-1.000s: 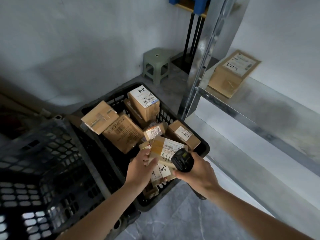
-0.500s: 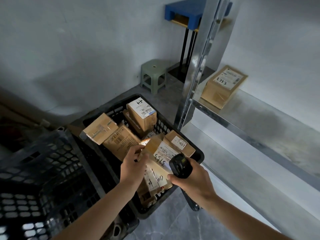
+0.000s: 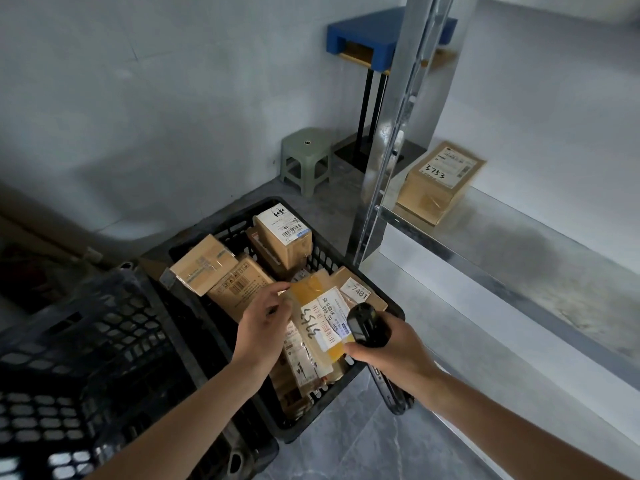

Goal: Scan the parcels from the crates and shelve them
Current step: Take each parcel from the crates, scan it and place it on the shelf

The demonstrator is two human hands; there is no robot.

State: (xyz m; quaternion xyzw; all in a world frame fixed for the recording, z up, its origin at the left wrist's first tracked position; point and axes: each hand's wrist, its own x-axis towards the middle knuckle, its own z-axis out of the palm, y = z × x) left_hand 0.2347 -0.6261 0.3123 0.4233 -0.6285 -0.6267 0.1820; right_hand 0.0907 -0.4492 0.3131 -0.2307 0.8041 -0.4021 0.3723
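L hand [image 3: 265,322] holds the flat parcel [image 3: 320,320] marked 3753 by its left edge, fingers curled round it, lifted just above the black crate [image 3: 388,299] w/ label facing up. R hand [image 3: 391,351] is wrapped round the black scanner [image 3: 367,323], nose aimed at the label [image 3: 327,322], touching or nearly so; can't tell which.

Step in hand, prob.: scanning, then onto the shelf [image 3: 519,244] right of the crate, where one boxed parcel [image 3: 440,181] already sits at the end nearest the crate.

Handling, as a guess: parcel looks thin, light cardboard w/ glossy tape, so stiff enough for a one-hand edge hold but slick on taped patches. Better grip is thumb on top, fingers under, on bare card and clear of the barcode. Low fragility risk, though it may flex if pinched only at a corner.

Other boxes lie jumbled in the crate. A second crate [image 3: 86,341] stands to its left.
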